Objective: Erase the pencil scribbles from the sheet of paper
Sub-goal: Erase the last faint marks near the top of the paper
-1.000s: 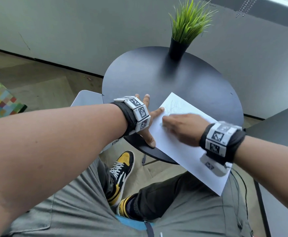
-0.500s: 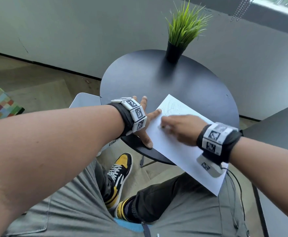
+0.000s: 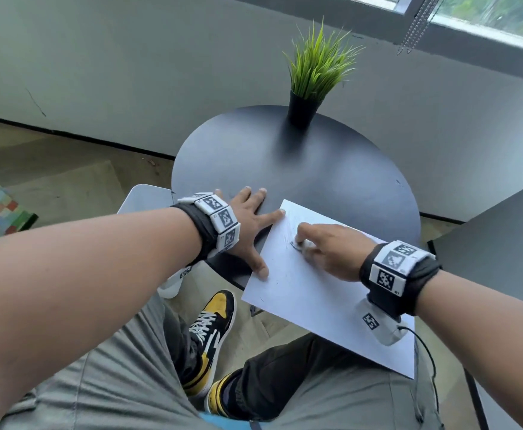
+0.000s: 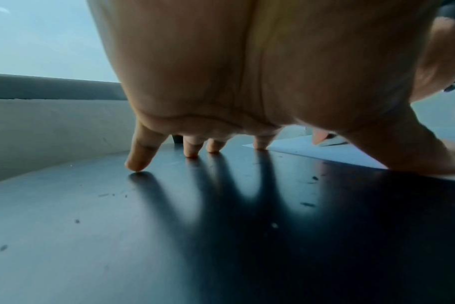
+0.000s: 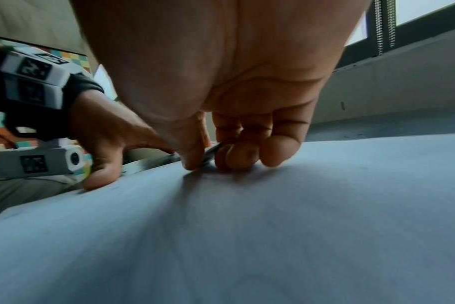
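**A:** How will that sheet handle?

**B:** The sheet of paper (image 3: 316, 293) is thin, light and limp, and I judge it slides easily on the smooth dark round table (image 3: 285, 169). It lies at the table's near edge, its near part hanging past the rim over my lap. So I pin it: my left hand (image 3: 247, 225) lies flat with fingers spread, thumb and forefinger pressing the sheet's left edge, the other fingertips on the bare table.

**A:** And your right?

**B:** My right hand (image 3: 325, 246) has a narrow grip, thumb and curled fingers pinching a small eraser (image 3: 297, 244) that presses on the paper. It is mostly hidden, so I cannot tell its shape.

**A:** Where are the marks?

**B:** Faint pencil scribbles (image 3: 291, 226) sit near the far corner, just beyond the eraser. Hard rubbing could crease or tear paper this soft, I think, so holding close to the rubbed spot matters.
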